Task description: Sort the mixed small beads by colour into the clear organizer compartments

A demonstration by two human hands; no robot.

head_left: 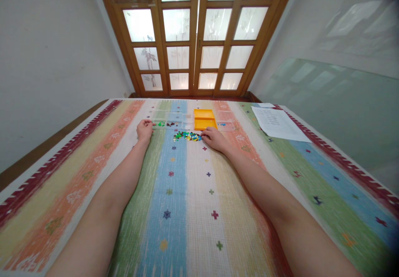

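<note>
A small heap of mixed green, yellow, blue, white and dark pieces (187, 136) lies on the striped cloth. My right hand (213, 138) is at the heap's right edge, fingers curled together with their tips among the pieces; whatever they pinch is too small to name. Over at the left end of a clear plastic box (174, 115), my left hand (145, 131) has its fingers drawn together beside the green pieces (161, 123). Anything between those fingertips is hidden. Dark brown pieces (171, 124) occupy the neighbouring compartment.
Behind the heap stands a yellow two-part tray (205, 123). To its right, a clear compartment (229, 126) holds a few blue pieces (222, 124). Printed paper (277, 123) lies at the right. Paned wooden doors (196, 44) rise beyond the far table edge.
</note>
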